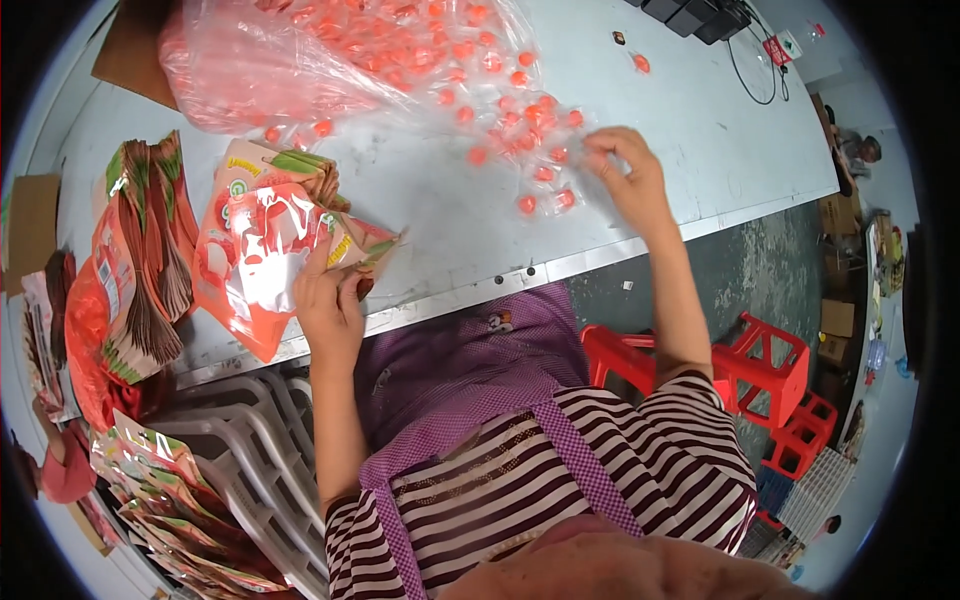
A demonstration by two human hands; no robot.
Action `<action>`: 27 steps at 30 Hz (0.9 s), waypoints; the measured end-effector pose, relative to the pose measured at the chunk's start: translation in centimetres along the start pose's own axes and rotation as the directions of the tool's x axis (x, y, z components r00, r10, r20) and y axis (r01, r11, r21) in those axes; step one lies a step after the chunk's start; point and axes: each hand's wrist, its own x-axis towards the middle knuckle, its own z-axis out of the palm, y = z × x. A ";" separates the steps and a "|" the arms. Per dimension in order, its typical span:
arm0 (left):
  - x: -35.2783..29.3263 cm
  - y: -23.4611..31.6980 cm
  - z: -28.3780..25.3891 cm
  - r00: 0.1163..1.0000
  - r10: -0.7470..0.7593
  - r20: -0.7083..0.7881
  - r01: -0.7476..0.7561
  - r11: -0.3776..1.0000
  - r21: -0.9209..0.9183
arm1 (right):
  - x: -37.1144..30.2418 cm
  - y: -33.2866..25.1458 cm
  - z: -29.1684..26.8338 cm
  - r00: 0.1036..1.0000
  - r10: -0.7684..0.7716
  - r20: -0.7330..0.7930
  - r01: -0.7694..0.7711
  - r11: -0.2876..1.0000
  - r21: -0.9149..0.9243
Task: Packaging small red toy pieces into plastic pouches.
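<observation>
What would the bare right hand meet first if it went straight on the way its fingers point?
Probably the small, round, orange-red pieces in clear plastic wrappers, just left of the right hand on the pale, flat tabletop; blur and the overhead view leave the gap unclear.

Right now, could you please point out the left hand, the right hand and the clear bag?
Left hand (330,302), head view: its middle.
Right hand (634,186), head view: its middle.
Clear bag (262,88), head view: its crumpled side.
</observation>
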 end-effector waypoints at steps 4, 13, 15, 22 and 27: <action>0.1 0.4 -0.1 0.998 0.066 0.018 -0.067 0.996 0.065 | -4.6 -2.2 3.7 0.997 -0.068 -0.027 0.059 0.971 -0.233; -0.3 0.3 0.0 0.999 0.034 -0.020 -0.033 0.999 0.036 | -6.2 -4.2 6.9 0.996 -0.088 -0.025 0.078 0.958 -0.277; -0.2 0.3 0.1 0.999 0.019 -0.029 -0.019 1.000 0.019 | -7.0 -4.4 8.5 0.992 -0.117 -0.052 0.100 0.962 -0.253; -0.3 0.1 -0.1 0.999 -0.012 -0.031 0.012 1.000 0.013 | -5.6 -7.6 12.8 0.983 -0.175 0.059 0.182 0.976 -0.122; -0.7 0.0 -0.5 0.979 -0.171 -0.112 0.156 0.979 -0.133 | -4.1 -9.7 13.0 0.952 -0.294 0.084 0.290 0.955 0.058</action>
